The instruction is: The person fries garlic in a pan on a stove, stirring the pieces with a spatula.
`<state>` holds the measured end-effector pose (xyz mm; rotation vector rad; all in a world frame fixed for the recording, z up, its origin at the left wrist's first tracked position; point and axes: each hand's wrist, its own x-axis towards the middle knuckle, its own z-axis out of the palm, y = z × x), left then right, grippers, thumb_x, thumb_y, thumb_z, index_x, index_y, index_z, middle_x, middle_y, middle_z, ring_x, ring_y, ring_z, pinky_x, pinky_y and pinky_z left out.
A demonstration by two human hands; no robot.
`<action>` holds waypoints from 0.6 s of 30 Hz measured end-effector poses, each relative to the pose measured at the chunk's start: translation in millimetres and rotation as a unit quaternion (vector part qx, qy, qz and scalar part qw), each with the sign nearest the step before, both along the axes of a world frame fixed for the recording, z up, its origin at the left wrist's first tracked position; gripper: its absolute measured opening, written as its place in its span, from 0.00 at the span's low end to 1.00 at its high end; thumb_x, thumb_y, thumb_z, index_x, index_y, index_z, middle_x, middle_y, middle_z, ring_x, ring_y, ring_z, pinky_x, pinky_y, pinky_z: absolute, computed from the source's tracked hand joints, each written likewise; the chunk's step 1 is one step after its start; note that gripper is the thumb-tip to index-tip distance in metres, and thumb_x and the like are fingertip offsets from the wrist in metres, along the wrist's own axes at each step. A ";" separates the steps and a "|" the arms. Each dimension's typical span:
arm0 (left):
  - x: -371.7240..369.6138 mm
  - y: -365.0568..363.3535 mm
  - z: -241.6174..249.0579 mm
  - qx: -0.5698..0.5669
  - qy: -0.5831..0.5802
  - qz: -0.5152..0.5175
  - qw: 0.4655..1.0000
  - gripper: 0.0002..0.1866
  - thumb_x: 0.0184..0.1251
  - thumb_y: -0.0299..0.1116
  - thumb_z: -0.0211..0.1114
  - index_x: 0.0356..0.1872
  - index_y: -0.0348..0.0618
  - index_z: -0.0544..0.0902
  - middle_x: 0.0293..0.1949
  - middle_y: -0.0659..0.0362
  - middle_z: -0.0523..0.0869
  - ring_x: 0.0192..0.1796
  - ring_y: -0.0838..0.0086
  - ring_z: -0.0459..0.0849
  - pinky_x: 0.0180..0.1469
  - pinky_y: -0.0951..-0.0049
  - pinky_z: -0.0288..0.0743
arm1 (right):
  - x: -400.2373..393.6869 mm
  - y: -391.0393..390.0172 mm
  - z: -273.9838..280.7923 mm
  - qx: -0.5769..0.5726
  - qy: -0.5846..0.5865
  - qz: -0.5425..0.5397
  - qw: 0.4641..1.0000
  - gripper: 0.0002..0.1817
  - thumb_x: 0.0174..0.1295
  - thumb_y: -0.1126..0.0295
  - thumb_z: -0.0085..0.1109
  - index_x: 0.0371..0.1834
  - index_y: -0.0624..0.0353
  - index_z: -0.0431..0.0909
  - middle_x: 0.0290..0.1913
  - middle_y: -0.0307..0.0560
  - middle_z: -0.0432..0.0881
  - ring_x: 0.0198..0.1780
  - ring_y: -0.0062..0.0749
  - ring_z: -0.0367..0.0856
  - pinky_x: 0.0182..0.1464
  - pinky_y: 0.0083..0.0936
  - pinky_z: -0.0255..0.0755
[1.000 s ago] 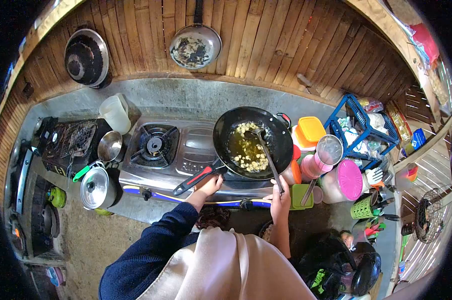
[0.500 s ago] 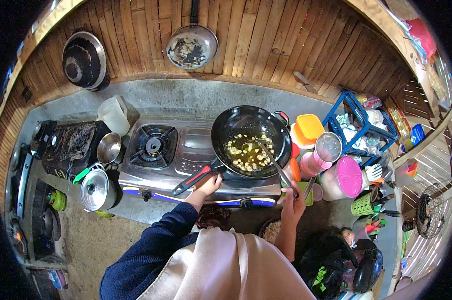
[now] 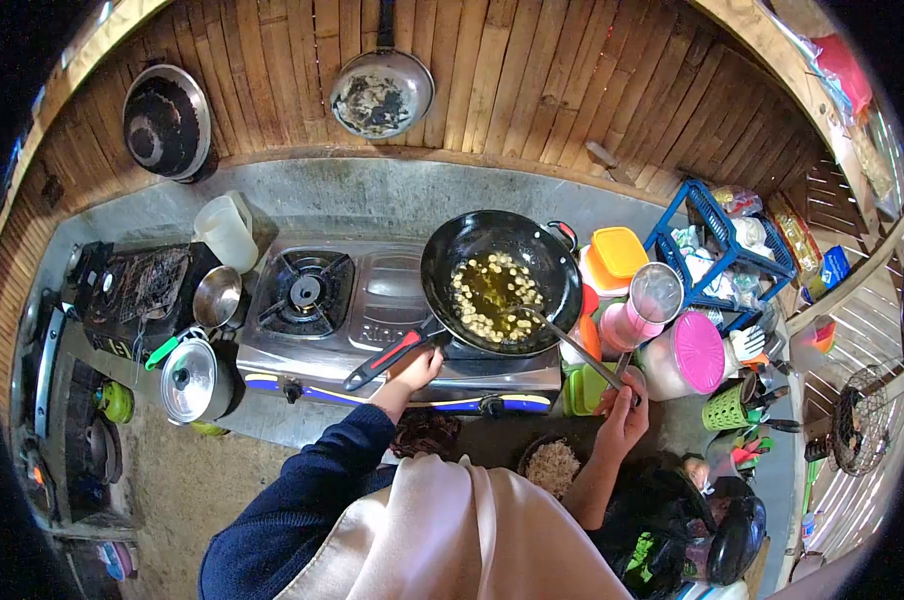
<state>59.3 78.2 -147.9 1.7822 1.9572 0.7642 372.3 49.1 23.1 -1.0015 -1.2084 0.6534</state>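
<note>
A black wok (image 3: 557,262) stands on the right side of the steel gas stove (image 3: 392,262), with oil and several pale sliced pieces (image 3: 484,325) in it. My right hand (image 3: 624,420) is closed on the handle of a metal ladle (image 3: 584,357), whose bowl end dips into the oil at the wok's lower right. My left hand (image 3: 418,370) is at the stove's front, beside the wok's red and black handle (image 3: 384,360). Its fingers are partly hidden, and I cannot tell whether they grip the handle.
Left of the stove are a lidded pot (image 3: 194,380), a small pan (image 3: 219,295) and a white pitcher (image 3: 226,232). Plastic containers (image 3: 620,252) and a blue rack (image 3: 722,250) stand to the right. A bowl of rice (image 3: 552,466) sits near my body.
My right hand has moved right and toward my body with the ladle. The ladle's end has shifted lower in the wok, and the pieces have spread into a ring. My left hand has barely moved.
</note>
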 end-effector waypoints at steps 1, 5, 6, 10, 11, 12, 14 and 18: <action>0.4 -0.7 2.5 0.001 0.000 0.002 1.000 0.20 0.61 0.45 0.49 0.26 0.40 0.81 0.24 0.48 0.81 0.25 0.55 0.79 0.30 0.58 0.72 | -2.4 1.2 -2.7 -0.004 -0.007 -0.021 1.000 0.12 0.66 0.68 0.45 0.46 0.64 0.72 0.24 0.42 0.76 0.17 0.14 0.68 0.19 0.10 0.56; 2.5 -3.2 8.3 0.018 0.023 0.016 0.999 0.20 0.61 0.45 0.48 0.24 0.40 0.80 0.24 0.48 0.81 0.25 0.55 0.79 0.31 0.58 0.72 | -12.9 0.7 -8.2 -0.071 0.043 0.030 0.996 0.13 0.64 0.70 0.48 0.48 0.66 0.69 0.31 0.46 0.78 0.20 0.18 0.71 0.20 0.15 0.69; 2.9 -3.1 8.3 0.014 0.018 0.016 1.000 0.20 0.62 0.45 0.48 0.24 0.40 0.80 0.24 0.48 0.81 0.26 0.55 0.79 0.32 0.58 0.72 | -18.1 1.6 -9.7 -0.070 0.043 0.031 0.996 0.13 0.64 0.70 0.48 0.48 0.66 0.69 0.31 0.46 0.78 0.20 0.18 0.71 0.20 0.15 0.69; 4.0 -3.7 7.5 0.029 0.028 0.025 0.999 0.21 0.62 0.46 0.47 0.23 0.40 0.80 0.25 0.48 0.81 0.27 0.54 0.80 0.32 0.58 0.72 | -34.4 8.4 -19.0 -0.088 0.049 0.113 0.988 0.14 0.63 0.73 0.48 0.52 0.65 0.68 0.34 0.47 0.80 0.19 0.17 0.71 0.20 0.13 0.68; 3.5 -3.2 7.0 0.018 0.030 0.022 0.999 0.21 0.62 0.46 0.47 0.23 0.40 0.80 0.25 0.48 0.81 0.27 0.54 0.80 0.33 0.58 0.72 | -42.6 9.2 -23.4 -0.105 0.025 0.125 0.986 0.16 0.63 0.73 0.48 0.53 0.66 0.67 0.36 0.48 0.80 0.19 0.18 0.71 0.21 0.13 0.69; 3.4 -3.5 8.6 0.009 0.031 0.019 0.999 0.21 0.62 0.46 0.47 0.24 0.41 0.80 0.25 0.48 0.81 0.28 0.54 0.80 0.33 0.58 0.72 | -50.4 9.2 -24.3 -0.122 0.001 0.136 0.983 0.17 0.63 0.74 0.48 0.55 0.66 0.66 0.38 0.49 0.80 0.19 0.18 0.72 0.22 0.13 0.69; 4.3 -4.7 12.5 0.006 0.020 0.020 1.000 0.21 0.62 0.46 0.47 0.23 0.41 0.80 0.26 0.48 0.81 0.28 0.54 0.80 0.33 0.58 0.72 | -60.8 7.8 -22.8 -0.186 -0.037 0.158 0.969 0.20 0.62 0.76 0.48 0.58 0.66 0.65 0.42 0.50 0.80 0.22 0.18 0.75 0.25 0.14 0.71; 4.2 -4.5 6.4 0.038 -0.013 0.017 0.999 0.20 0.62 0.44 0.48 0.23 0.39 0.79 0.24 0.48 0.81 0.28 0.55 0.80 0.33 0.58 0.71 | -73.7 8.4 -46.2 -0.162 -0.042 0.197 0.966 0.22 0.60 0.78 0.50 0.59 0.64 0.64 0.41 0.49 0.80 0.22 0.19 0.76 0.25 0.15 0.74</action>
